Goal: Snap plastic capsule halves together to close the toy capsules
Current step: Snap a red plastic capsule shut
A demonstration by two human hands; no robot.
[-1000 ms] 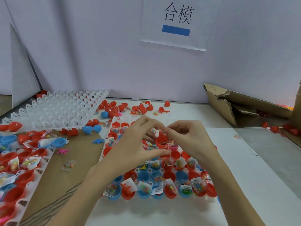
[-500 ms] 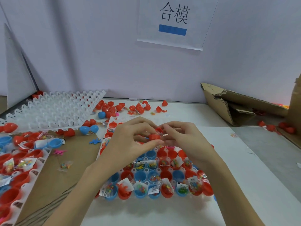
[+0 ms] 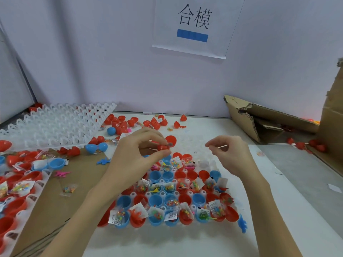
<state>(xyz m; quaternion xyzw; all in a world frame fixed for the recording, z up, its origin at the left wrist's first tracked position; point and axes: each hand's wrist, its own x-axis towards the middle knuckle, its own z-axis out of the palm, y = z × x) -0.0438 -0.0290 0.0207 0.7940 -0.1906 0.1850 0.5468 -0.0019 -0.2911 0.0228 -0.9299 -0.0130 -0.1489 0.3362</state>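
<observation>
My left hand (image 3: 137,156) pinches a red capsule (image 3: 164,147) between thumb and fingers, held just above the far rows of a white tray (image 3: 204,163). The capsule's red lid half (image 3: 171,140) stands open behind it. My right hand (image 3: 230,154) hovers to the right, apart from the capsule, fingertips curled close together with nothing clearly in them. The tray holds several red and blue capsule halves (image 3: 168,201), many with small toy packets inside.
An empty white tray (image 3: 55,127) leans at the back left. A second filled tray (image 3: 16,193) sits at the left edge. Loose red halves (image 3: 130,122) lie behind. Torn cardboard boxes (image 3: 263,121) stand at the right, a wall with a paper sign (image 3: 194,25) behind.
Both hands were together on the red capsule; now my right hand has pulled away to the right and the left hand alone holds the capsule.
</observation>
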